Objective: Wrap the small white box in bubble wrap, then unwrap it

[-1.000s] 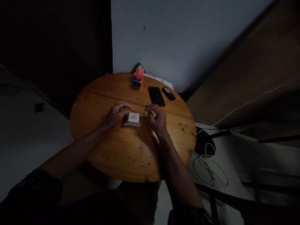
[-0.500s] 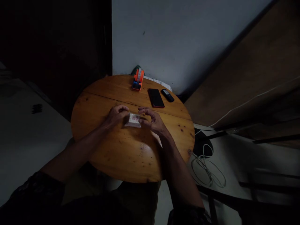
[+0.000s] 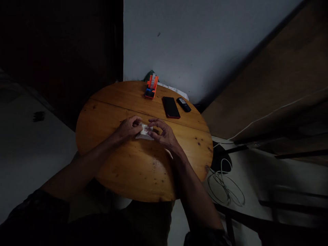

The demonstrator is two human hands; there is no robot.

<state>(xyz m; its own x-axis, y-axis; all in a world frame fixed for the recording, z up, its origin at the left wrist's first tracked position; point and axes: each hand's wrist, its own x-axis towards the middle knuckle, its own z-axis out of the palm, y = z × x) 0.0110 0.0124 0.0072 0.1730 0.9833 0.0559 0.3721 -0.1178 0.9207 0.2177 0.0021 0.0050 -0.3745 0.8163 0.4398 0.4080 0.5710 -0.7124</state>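
Round wooden table (image 3: 143,181), small pale packet (image 3: 145,136), directly between both hands (image 3: 166,134)

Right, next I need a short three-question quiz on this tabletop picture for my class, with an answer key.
1. True or false: the orange dispenser stands at the edge of the round wooden table nearest the person.

2. Choose: what is between the left hand and the right hand?
a) a mug
b) a small pale packet
c) a pair of scissors

3. Fill in: in the picture, the flat black device lies to the ____ of the small black handset.

Key: 1. False, it stands near the far edge; 2. b; 3. left.
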